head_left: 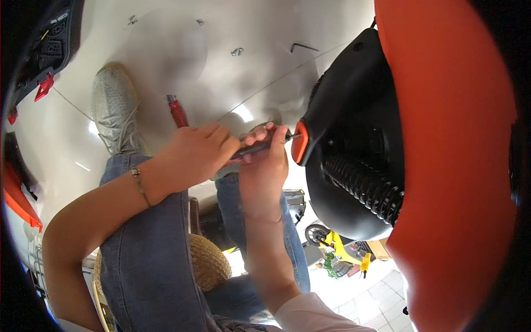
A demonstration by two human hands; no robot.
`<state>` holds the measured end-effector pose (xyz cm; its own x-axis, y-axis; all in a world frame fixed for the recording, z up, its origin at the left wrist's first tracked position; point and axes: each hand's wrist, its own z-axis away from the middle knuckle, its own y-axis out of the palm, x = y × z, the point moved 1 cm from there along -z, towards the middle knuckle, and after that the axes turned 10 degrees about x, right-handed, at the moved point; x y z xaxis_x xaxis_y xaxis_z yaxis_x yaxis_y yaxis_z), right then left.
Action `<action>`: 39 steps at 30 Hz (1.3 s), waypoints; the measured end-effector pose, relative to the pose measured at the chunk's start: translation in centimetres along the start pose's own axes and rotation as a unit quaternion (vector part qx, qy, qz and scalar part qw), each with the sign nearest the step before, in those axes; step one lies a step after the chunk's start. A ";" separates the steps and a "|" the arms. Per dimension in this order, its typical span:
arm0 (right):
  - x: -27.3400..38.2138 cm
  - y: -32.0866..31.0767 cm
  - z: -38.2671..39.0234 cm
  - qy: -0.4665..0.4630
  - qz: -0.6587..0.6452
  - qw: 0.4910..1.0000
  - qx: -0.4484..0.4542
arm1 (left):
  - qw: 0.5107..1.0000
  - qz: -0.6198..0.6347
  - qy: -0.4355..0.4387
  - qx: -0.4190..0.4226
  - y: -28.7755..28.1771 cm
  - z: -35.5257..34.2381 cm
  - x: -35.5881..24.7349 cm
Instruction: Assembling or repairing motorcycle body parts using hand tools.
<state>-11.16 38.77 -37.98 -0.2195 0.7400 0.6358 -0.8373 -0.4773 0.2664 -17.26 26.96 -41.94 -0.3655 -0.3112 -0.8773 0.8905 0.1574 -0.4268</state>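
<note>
Both hands gripping a screwdriver (260,145) beside the scooter (442,138).
Left hand (196,152) and right hand (264,160) are closing around it; its tip is hiding at the orange reflector (299,143), above the glossy pale floor (249,33).

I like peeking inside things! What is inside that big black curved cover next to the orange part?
Inside the big black curved plastic cover sits a black coiled spring. The cover's rim and the orange body panel hide whatever lies deeper.

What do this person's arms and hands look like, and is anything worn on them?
Both are bare, no gloves. The left hand has a thin chain bracelet at the wrist and a bare forearm. The right hand has a bare forearm too, ending in a pale pink sleeve near the elbow.
</note>
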 end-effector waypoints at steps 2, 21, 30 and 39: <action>0.2 0.3 -0.2 0.008 -0.006 1.000 -0.001 | 0.999 0.024 -0.026 0.017 -0.8 0.3 -0.1; -1.0 0.5 0.6 0.005 0.010 1.000 -0.028 | 0.995 0.091 -0.023 -0.030 0.6 0.4 0.1; -0.3 0.2 0.3 0.012 -0.004 1.000 0.010 | 0.603 0.720 -0.257 0.229 -0.9 0.4 0.6; -0.2 0.4 0.3 0.005 -0.001 1.000 0.022 | 0.609 0.743 -0.219 0.168 -2.1 -0.4 -0.5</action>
<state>-11.32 38.24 -37.77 -0.2229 0.7449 0.6288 -0.8150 -0.4963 0.2991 -19.07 27.14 -40.63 0.9546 -0.2910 -0.0645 0.1807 0.3932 0.9015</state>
